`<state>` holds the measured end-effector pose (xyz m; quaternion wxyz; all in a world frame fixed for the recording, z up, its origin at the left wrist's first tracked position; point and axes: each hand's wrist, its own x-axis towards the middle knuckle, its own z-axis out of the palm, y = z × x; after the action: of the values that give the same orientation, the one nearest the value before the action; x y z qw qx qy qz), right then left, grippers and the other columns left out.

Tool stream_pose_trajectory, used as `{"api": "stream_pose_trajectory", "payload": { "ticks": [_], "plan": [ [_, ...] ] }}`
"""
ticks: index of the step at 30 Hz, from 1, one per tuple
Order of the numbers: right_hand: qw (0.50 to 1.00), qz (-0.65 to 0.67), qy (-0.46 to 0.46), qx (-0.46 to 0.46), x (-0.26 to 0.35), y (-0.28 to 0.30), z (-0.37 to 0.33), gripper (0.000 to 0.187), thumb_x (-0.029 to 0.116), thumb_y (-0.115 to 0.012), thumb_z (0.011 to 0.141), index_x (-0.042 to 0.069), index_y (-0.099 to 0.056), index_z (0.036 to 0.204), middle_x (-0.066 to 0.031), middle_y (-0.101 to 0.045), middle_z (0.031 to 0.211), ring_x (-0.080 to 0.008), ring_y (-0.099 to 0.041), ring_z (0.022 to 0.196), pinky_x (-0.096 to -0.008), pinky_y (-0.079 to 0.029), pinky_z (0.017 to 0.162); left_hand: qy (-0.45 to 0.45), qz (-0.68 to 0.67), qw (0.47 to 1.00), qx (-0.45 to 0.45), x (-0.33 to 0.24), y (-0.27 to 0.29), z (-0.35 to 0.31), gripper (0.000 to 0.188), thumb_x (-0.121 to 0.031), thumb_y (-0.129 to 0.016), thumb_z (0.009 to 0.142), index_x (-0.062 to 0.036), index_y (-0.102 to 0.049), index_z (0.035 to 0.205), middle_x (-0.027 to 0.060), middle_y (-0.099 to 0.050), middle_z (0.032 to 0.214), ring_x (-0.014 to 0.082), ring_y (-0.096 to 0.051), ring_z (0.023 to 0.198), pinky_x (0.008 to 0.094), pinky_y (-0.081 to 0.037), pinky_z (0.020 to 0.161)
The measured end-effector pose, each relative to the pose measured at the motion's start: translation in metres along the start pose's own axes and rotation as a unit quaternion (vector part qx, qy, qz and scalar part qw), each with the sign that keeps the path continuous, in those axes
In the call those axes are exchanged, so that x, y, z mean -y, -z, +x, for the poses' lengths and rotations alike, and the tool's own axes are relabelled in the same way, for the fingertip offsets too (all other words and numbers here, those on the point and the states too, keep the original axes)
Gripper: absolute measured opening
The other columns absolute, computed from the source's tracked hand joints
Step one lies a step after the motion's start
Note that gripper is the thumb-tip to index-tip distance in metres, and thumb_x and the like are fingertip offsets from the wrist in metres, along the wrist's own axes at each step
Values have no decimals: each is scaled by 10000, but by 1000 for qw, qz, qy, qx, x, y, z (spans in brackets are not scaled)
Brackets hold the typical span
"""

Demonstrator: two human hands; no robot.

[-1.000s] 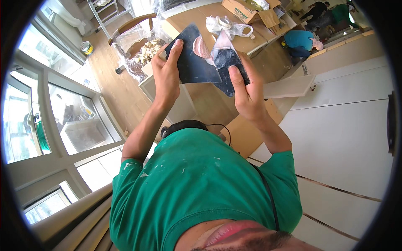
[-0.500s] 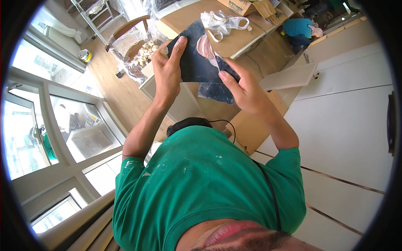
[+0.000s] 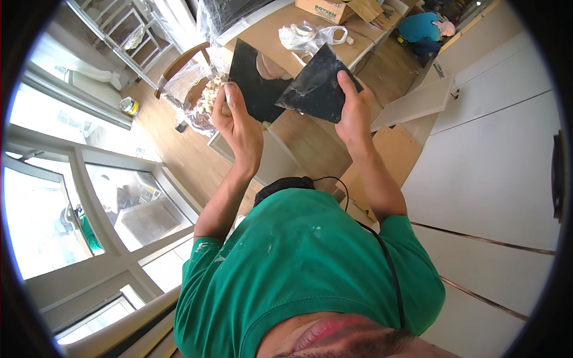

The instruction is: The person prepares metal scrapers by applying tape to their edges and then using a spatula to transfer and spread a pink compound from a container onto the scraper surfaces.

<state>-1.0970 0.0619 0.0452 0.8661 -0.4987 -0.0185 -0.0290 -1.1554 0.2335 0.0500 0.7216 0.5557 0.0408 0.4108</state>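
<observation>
My left hand (image 3: 239, 122), thumb on top, pinches the lower left edge of a dark sheet (image 3: 253, 86) that looks like sandpaper. A pinkish patch with a curved outline shows on that sheet's upper right part. In my right hand (image 3: 355, 107) is a second dark piece (image 3: 319, 86), roughly triangular at its left end and marked with pale scuffs. My right thumb presses on its face while the fingers are behind it. The two pieces are held up in front of me, and the right one slightly overlaps the left one's edge in view.
A brown-covered table (image 3: 262, 42) ahead carries a white plastic bag (image 3: 307, 37) and a cardboard box (image 3: 325, 11). A chair with plastic wrap (image 3: 185, 83) stands left, near a ladder (image 3: 128, 36) and a paint can (image 3: 129, 106). A person in blue (image 3: 419, 28) crouches far right, beyond white panels (image 3: 477, 155).
My hands have moved apart, the right one turning and rising a little. The dark pieces, earlier held together between both hands, are now one in each hand. My view has shifted slightly.
</observation>
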Motion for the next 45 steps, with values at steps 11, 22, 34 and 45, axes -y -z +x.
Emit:
{"api": "stream_pose_trajectory", "payload": {
  "ticks": [11,22,34,45],
  "plan": [
    [997,57,-36,-24,2,7,-2,285,192,-630,965,-56,-621,1107,-82,-680,971,-151,-679,796,-305,-577,695,1,148,977,154,6,-6,-30,397,-230,-442,1065,-31,-399,724,-46,-283,660,59,-245,623,288,-190,532],
    [975,93,118,166,65,18,-20,308,5,-529,904,-21,-595,1204,-93,-657,1125,-208,-623,1101,-382,-471,981,405,-197,889,81,10,13,3,460,-440,-482,1032,-42,-524,1261,84,-624,1140,168,-639,1020,335,-542,884],
    [557,-444,523,468,61,6,-25,407,110,-663,848,243,-616,1231,-83,-545,1359,-292,-523,1276,-558,-338,1150,441,-290,838,140,-8,7,-4,342,-283,-602,983,-24,-590,1205,112,-690,1054,196,-702,893,348,-594,788],
    [479,-618,510,358,109,15,33,497,-45,-567,803,179,-644,1240,-44,-578,1282,-256,-537,1231,-485,-401,1106,347,-158,923,46,-41,9,18,269,-182,-672,934,36,-628,1085,130,-705,921,184,-711,756,323,-608,660]
  ]
}}
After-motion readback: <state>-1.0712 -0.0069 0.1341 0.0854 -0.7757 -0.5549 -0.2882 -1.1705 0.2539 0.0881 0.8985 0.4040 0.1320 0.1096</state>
